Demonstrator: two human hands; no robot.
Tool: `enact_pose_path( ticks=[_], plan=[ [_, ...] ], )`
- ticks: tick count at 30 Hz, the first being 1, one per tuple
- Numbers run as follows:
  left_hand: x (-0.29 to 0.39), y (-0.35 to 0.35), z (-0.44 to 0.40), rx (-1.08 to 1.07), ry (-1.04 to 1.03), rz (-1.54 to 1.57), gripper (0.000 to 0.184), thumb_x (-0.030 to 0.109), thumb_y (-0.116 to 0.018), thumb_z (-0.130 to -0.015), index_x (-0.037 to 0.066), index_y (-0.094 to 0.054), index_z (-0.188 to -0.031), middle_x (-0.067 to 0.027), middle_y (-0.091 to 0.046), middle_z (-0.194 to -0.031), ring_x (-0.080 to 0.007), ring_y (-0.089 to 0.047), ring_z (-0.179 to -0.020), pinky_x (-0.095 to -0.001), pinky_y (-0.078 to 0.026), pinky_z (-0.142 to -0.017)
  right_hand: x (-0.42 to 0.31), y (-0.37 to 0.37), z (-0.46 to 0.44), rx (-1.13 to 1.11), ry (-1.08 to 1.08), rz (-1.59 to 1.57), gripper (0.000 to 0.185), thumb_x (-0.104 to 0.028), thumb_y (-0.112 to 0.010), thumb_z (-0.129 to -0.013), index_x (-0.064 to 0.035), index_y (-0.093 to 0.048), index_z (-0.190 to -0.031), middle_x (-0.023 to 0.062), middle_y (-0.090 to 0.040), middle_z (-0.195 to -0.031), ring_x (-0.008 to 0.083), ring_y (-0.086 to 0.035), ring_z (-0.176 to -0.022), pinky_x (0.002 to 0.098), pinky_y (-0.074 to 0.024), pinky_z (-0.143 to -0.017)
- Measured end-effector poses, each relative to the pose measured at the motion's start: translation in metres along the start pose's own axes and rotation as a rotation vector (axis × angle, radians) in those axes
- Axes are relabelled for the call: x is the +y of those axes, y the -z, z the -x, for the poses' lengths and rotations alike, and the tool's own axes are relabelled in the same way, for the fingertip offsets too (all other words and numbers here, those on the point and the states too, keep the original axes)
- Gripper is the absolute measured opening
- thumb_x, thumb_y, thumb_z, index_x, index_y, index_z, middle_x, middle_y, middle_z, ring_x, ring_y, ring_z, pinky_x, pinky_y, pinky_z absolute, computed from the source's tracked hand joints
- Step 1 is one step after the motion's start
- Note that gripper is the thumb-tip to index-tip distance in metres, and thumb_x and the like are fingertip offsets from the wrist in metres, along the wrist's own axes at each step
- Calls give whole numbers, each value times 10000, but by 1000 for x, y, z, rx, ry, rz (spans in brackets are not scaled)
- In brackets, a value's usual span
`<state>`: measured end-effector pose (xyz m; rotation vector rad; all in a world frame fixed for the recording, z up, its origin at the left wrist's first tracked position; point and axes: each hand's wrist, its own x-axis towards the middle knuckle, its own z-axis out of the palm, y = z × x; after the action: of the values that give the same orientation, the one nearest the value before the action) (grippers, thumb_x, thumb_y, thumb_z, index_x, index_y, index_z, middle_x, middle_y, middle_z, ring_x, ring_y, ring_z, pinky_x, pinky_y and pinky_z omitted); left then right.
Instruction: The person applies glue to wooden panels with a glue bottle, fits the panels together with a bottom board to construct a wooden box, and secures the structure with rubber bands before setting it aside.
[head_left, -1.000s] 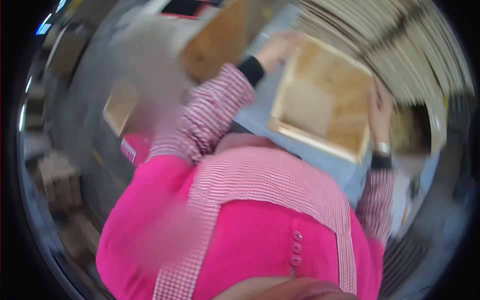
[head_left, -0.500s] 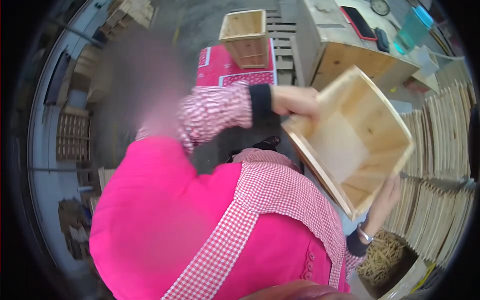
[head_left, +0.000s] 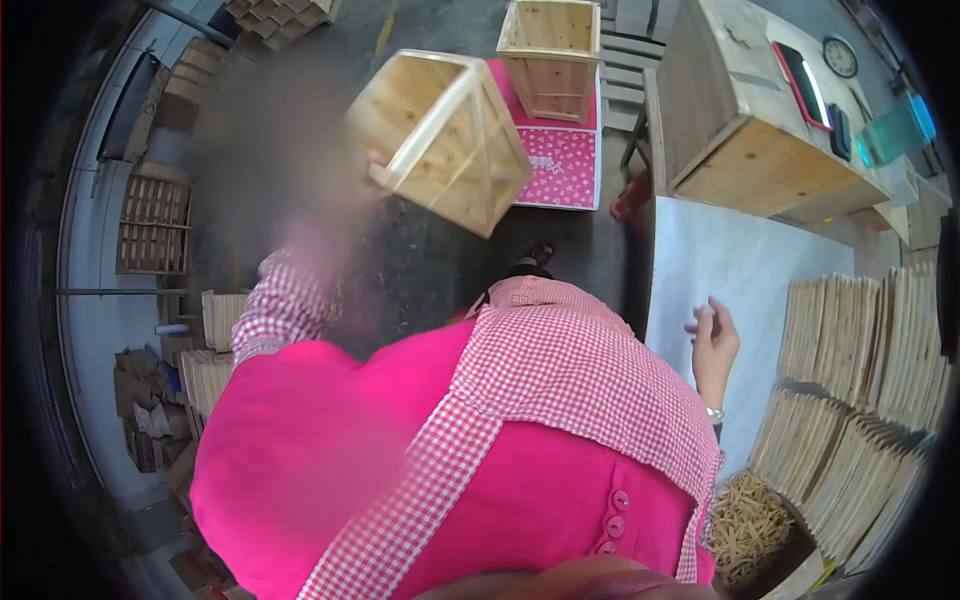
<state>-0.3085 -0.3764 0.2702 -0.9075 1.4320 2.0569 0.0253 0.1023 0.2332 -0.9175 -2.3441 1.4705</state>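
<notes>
An upright box (head_left: 550,85) stands on a pink surface (head_left: 560,182); left hand (head_left: 368,178) grips a tilted box (head_left: 450,145); right hand (head_left: 714,348), fingers apart, over tabletop (head_left: 745,245).

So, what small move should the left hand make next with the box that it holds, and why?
Probably turn the wooden box upright beside the pink carton: the left hand holds it tilted, while a similar box stands upright on that carton. The right hand appears empty, so the left seems to carry it alone.
</notes>
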Motion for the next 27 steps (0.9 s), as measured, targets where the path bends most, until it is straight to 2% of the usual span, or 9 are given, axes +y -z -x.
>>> enact_pose_path(
  ticks=[2,6,12,13,15,16,18,20,27],
  plan=[
    [15,11,-78,7,4,199,354,17,-507,-860,-41,-488,-1208,-208,-549,-1214,-365,-539,-1141,-587,-454,-976,25,-11,-1,12,-118,25,363,-183,-570,-945,88,-579,-1186,156,-680,-826,183,-681,-689,279,-526,-613],
    [58,-17,-180,103,-36,414,406,155,-438,-945,-16,-411,-1312,-220,-486,-1317,-407,-456,-1246,-615,-406,-1013,60,-50,21,55,-348,88,356,-176,-560,-945,97,-578,-1172,176,-675,-858,186,-675,-691,288,-536,-621],
    [104,-64,-349,47,-22,356,412,276,-372,-1004,22,-481,-1310,-145,-532,-1338,-307,-478,-1263,-422,-363,-1097,40,-91,59,71,-613,125,360,-191,-559,-945,91,-582,-1169,177,-676,-887,181,-656,-694,302,-531,-620],
    [104,-75,-362,12,-77,44,408,292,-447,-965,22,-519,-1263,-138,-570,-1280,-294,-518,-1209,-399,-394,-1057,52,-94,72,102,-652,106,359,-197,-559,-945,86,-588,-1165,169,-683,-878,182,-652,-697,310,-527,-622],
    [106,-93,-364,66,-503,-1360,413,324,-597,-887,23,-596,-1170,-123,-645,-1162,-270,-598,-1102,-353,-454,-977,75,-90,102,135,-671,200,349,-202,-563,-943,73,-600,-1155,149,-686,-853,174,-647,-698,313,-524,-622],
    [108,-108,-356,124,-599,-1623,421,340,-672,-847,24,-634,-1123,-115,-683,-1104,-257,-638,-1048,-330,-484,-937,76,-90,112,145,-665,293,339,-207,-566,-941,60,-613,-1145,129,-689,-828,166,-642,-698,317,-520,-622],
    [98,-114,-406,199,-626,-1534,404,321,-768,-753,16,-681,-1003,-113,-712,-993,-257,-674,-950,-340,-515,-868,66,-95,125,189,-758,287,345,-233,-574,-932,58,-635,-1106,159,-696,-828,211,-663,-720,344,-526,-647],
    [82,-110,-494,54,-476,-1506,386,240,-626,-882,17,-577,-1193,-130,-653,-1160,-264,-613,-1081,-322,-463,-963,58,-99,136,270,-868,258,358,-264,-583,-921,57,-658,-1061,195,-701,-830,263,-684,-748,375,-532,-675],
    [62,-138,-407,69,-735,-1748,607,319,-712,-802,9,-476,-1268,-262,-583,-1178,-398,-595,-1052,-423,-510,-853,79,-111,187,250,-915,220,378,-293,-594,-901,59,-670,-1015,235,-690,-845,316,-686,-792,398,-532,-707]
  ],
)
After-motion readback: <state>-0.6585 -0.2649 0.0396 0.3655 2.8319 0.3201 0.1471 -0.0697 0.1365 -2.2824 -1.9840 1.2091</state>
